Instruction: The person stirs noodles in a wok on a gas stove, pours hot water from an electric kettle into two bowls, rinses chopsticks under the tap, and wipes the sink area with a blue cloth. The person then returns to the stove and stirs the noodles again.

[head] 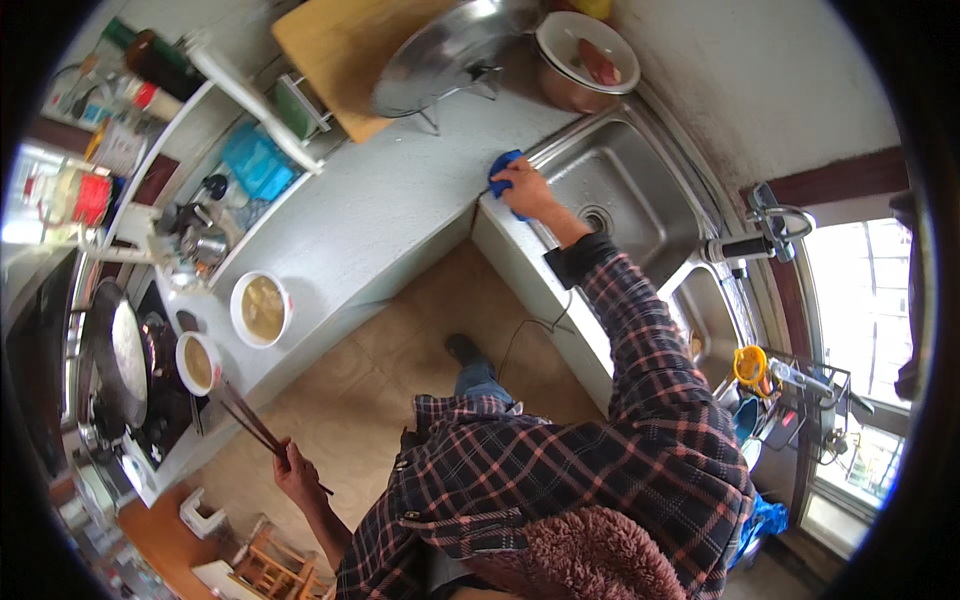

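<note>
My right hand [526, 192] is on a blue cloth [505, 166], pressing it against the grey countertop [397, 187] at the corner beside the steel sink [611, 172]. Down at the left, my left hand [298, 471] grips a pair of dark chopsticks [255, 426]; their tips point up and left towards the counter. Close to those tips stands a white bowl [198, 363] of pale soup. Another white bowl [261, 309] with soup and lumps of food sits farther along the counter.
A metal lid [442, 60] rests on a wire stand by a wooden board [330, 45]. Behind the sink corner, a bowl [589, 52] holds raw-looking meat. A wok [120, 360] stands at the left. The faucet [750, 244] juts over the sink; a cable [517, 326] hangs below.
</note>
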Demonstrator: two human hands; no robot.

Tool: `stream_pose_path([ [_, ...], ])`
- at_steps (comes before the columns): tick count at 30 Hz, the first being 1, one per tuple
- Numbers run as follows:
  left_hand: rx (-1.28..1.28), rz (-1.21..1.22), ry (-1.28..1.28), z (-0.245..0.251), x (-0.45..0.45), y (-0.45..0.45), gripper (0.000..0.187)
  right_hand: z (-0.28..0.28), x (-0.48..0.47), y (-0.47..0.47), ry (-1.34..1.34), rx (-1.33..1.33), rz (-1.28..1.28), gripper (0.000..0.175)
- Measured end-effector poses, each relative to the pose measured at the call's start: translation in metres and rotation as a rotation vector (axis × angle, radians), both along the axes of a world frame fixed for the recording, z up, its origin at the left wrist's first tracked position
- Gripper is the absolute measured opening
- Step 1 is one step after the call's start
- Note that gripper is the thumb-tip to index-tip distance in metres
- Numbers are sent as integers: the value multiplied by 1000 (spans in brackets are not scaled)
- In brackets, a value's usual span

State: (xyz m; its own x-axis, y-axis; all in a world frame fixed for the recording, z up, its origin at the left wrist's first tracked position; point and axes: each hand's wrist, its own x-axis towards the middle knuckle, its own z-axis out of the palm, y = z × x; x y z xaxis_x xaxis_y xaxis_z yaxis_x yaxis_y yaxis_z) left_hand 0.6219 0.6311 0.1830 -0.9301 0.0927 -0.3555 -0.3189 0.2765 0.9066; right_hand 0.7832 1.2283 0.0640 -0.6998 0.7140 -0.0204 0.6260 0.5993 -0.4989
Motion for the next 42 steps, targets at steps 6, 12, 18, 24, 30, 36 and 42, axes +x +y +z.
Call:
stream_pose_path([
  [6,35,83,83,12,15,-27,12,46,-47,44,65,-459,56,35],
  [12,-86,318,40,23,54,-56,13,-33,-144,-38,52,332,-47,43],
  [18,-97,515,-31,28,100,-76,13,-52,-245,-186,6,247,54,44],
  [24,-124,520,28,36,119,-88,13,-32,-244,-280,191,108,591,47],
  [30,-105,627,37,39,125,-112,12,-15,-211,-236,201,33,1012,40],
  [36,-177,665,14,34,137,-114,11,-21,-328,-224,205,225,790,45],
  [42,-144,595,-17,33,127,-113,13,-31,-317,-214,78,244,954,51],
])
